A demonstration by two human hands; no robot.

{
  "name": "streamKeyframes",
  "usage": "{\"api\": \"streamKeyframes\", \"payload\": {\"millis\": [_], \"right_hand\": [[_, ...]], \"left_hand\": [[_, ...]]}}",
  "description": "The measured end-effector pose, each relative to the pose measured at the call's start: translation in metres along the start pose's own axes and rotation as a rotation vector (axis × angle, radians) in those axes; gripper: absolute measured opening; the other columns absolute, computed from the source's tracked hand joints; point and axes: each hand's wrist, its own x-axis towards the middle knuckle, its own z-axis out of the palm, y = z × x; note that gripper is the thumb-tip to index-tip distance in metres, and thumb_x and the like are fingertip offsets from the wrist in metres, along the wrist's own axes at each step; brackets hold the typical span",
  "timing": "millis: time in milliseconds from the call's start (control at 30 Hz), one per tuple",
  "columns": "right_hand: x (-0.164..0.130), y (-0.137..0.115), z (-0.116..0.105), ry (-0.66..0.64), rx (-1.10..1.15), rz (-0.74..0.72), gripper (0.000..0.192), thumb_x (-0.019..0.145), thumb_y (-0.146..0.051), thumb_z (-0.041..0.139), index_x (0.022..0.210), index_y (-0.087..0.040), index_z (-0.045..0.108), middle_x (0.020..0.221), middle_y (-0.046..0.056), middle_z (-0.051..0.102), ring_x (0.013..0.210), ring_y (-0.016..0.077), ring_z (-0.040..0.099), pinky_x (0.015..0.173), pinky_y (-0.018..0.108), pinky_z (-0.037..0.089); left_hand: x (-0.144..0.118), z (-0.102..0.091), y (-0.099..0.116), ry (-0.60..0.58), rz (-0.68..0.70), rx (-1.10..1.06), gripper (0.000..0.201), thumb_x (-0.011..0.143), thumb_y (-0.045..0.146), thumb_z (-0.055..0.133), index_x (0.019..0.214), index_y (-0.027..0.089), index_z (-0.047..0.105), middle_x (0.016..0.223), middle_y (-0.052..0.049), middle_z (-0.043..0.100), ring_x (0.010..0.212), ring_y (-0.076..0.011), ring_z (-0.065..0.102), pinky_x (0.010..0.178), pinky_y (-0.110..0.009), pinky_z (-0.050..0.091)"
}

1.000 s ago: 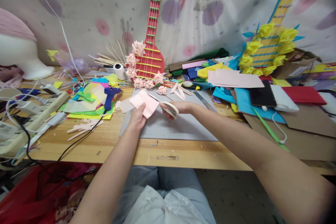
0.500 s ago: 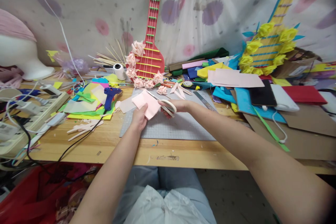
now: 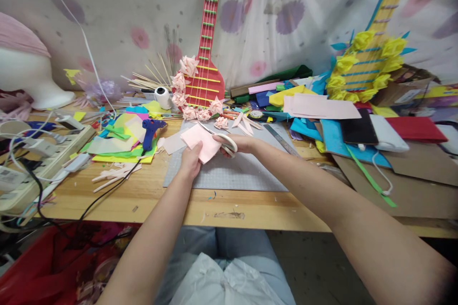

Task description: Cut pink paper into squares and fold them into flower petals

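Note:
My left hand [image 3: 190, 161] pinches the near edge of a pale pink paper square [image 3: 201, 141] and holds it just above the grey cutting mat [image 3: 246, 171]. My right hand [image 3: 240, 144] grips white-handled scissors [image 3: 222, 139], whose blades reach along the paper's far right edge, pointing up and to the left. Both hands meet over the middle of the mat, close to each other.
A red cardboard guitar [image 3: 202, 69] ringed with pink paper flowers leans on the back wall. A blue glue gun [image 3: 149, 129] lies on coloured paper scraps at left, beside a power strip [image 3: 43, 162] with cables. Paper stacks [image 3: 322, 107] and a yellow-flowered guitar [image 3: 368, 59] fill the right.
The scissors and my right hand have slid left, further along the pink paper. My left hand has kept its hold and shifted the paper slightly.

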Motion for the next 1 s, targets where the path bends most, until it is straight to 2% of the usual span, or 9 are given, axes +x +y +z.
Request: {"api": "streamKeyframes", "payload": {"millis": [100,300,667,1000], "right_hand": [[-0.0014,0.0001,0.0014,0.027,-0.012,-0.004,0.054,0.067,-0.067,0.051,0.065,-0.014,0.048,0.049,-0.001,0.051,0.041,0.0077,0.049,0.034,0.017,0.036],[-0.0021,0.0004,0.0049,0.093,0.026,0.003,0.051,0.066,-0.065,0.056,0.065,-0.014,0.047,0.047,-0.002,0.049,0.04,0.0067,0.047,0.035,0.017,0.036],[-0.0003,0.0011,0.0064,0.127,-0.001,-0.01,0.053,0.062,-0.064,0.06,0.058,-0.015,0.042,0.042,-0.005,0.044,0.035,0.0042,0.041,0.033,0.016,0.031],[-0.0042,0.0021,0.0056,0.135,0.008,0.003,0.048,0.062,-0.059,0.063,0.062,-0.014,0.046,0.043,-0.006,0.044,0.035,0.0031,0.039,0.032,0.015,0.031]], "left_hand": [[-0.0008,0.0003,0.0003,0.012,-0.008,-0.01,0.03,0.069,0.01,0.063,0.098,0.012,0.062,0.113,-0.013,0.061,0.102,-0.0254,0.058,0.094,-0.043,0.042],[0.0001,0.0002,0.0001,0.014,-0.026,-0.009,0.03,0.068,0.01,0.063,0.099,0.013,0.062,0.113,-0.012,0.061,0.103,-0.0246,0.058,0.094,-0.041,0.043],[0.0008,0.0005,0.0015,0.045,-0.049,-0.013,0.025,0.069,0.007,0.061,0.093,0.012,0.063,0.11,-0.013,0.062,0.101,-0.0258,0.059,0.093,-0.043,0.043],[0.0,0.0007,0.004,0.036,-0.081,-0.004,0.027,0.07,0.007,0.059,0.097,0.011,0.062,0.113,-0.013,0.061,0.1,-0.0247,0.059,0.091,-0.04,0.045]]}}
